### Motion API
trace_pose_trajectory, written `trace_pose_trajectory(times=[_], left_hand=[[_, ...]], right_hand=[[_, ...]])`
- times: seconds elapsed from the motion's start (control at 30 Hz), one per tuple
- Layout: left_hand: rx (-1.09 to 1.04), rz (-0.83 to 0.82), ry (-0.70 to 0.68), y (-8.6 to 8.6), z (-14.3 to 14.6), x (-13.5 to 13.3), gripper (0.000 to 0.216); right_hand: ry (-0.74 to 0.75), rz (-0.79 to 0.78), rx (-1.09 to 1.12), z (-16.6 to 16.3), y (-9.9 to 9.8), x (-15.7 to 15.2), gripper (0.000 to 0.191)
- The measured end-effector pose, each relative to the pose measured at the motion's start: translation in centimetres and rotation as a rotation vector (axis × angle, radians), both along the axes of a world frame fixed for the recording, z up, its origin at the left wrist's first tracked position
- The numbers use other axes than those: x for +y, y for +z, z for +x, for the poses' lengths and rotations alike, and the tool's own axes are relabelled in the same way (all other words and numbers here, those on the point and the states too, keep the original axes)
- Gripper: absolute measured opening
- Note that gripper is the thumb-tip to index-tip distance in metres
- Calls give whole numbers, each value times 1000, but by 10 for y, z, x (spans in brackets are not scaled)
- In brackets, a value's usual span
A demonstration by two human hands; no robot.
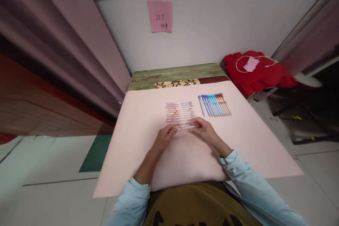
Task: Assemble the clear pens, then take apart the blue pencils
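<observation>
A pen (183, 126) goes from hand to hand, with a row of clear pens (179, 111) just past the fingertips.
The left hand (165, 136) pinches the pen's left end, and the right hand (204, 131) pinches its right end, thumb and finger closed on it. I cannot tell if it is one pen or two. It points side to side, from one hand to the other, much the same way as the clear pens. Those are ahead of both hands, and neither hand is clearly nearer. Past the right hand, and out to its right, are the blue pens (212, 105) and brown pens (224, 104). They point away from the body. All the pens in rows lie on the pink sheet (143, 113).
</observation>
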State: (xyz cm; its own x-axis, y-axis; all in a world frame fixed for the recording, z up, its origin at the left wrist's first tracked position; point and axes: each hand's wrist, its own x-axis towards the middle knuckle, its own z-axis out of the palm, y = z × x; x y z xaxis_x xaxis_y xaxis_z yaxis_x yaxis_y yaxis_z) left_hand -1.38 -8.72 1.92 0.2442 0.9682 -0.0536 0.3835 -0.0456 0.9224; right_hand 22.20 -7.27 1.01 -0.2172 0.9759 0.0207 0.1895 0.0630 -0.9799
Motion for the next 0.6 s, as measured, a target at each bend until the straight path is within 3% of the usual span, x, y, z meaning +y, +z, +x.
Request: trace_pose_trajectory(times=[0.07, 0.13, 0.23, 0.33, 0.43, 0.53, 0.6], left_hand=[[-1, 9, -10, 0, 0, 0, 31], [0, 22, -22, 0, 1, 0, 32], [4, 26, -23, 1, 0, 0, 33], [-9, 31, -13, 2, 0, 1, 31], [-12, 42, -5, 3, 1, 2, 31], [-6, 64, -11, 4, 3, 3, 32], [-4, 78, -17, 5, 4, 3, 32]], right_hand=[[-27, -6, -43, 1, 1, 0, 54], [-50, -89, -101, 1, 1, -1, 44], [-18, -195, -145, 3, 1, -1, 54], [16, -129, -71, 6, 4, -1, 38], [7, -58, -13, 8, 7, -1, 54], [17, -146, -75, 7, 6, -2, 41], [45, -208, -78, 6, 5, -3, 44]])
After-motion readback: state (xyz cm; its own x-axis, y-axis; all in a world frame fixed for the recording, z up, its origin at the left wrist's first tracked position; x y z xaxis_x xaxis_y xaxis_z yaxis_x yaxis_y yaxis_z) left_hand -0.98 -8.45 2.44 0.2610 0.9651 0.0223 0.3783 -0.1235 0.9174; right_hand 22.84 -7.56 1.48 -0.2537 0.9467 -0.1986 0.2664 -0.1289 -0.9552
